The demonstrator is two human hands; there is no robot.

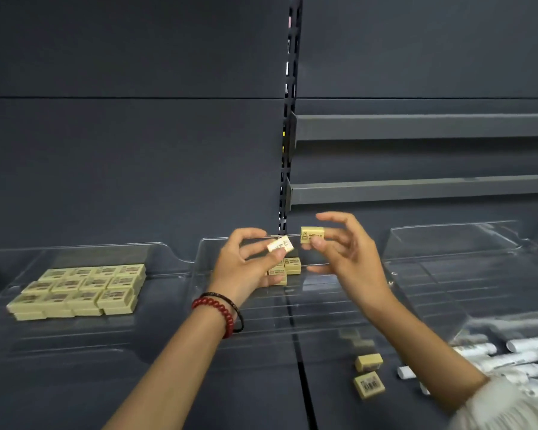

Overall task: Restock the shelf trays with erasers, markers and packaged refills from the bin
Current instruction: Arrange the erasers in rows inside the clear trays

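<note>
My left hand [246, 268] pinches a small cream eraser [280, 244] over the middle clear tray [323, 305]. Just to the right of it, my right hand [345, 252] pinches a second yellow eraser [312, 234] between thumb and fingers at the same height. Below both hands, a few small erasers [288, 268] lie stacked at the back of that middle tray. The left clear tray [75, 330] holds several larger cream erasers [81, 290] in neat rows.
Two loose erasers [368, 373] lie on the dark shelf at the front right. Several white tube-shaped items [510, 358] fill the right tray. Another clear tray [463, 240] stands behind them. Grey shelf rails [416, 127] project at upper right beside the slotted upright [288, 135].
</note>
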